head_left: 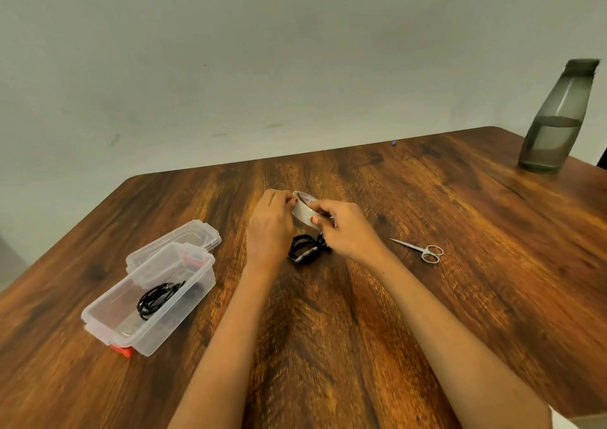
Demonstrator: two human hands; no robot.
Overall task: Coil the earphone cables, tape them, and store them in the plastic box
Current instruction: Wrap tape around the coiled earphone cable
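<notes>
Wooden table (361,330), plastic box (177,317), earphone coil (303,248), scissors (423,251), bottle (555,126)

Soft, even indoor light carries a warm, yellowish cast. The shadow beside the plastic box (170,326) is faint and diffuse. The desk (460,231) shows a mild sheen at far right. Wide-angle distortion tilts the bottle (555,123) at the right edge. Detail is slightly soft, and the print on the tape roll (302,212) is blurred.

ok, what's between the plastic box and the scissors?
Head view: coiled earphone cable on the table; left hand and right hand hold the tape roll near it.
</notes>
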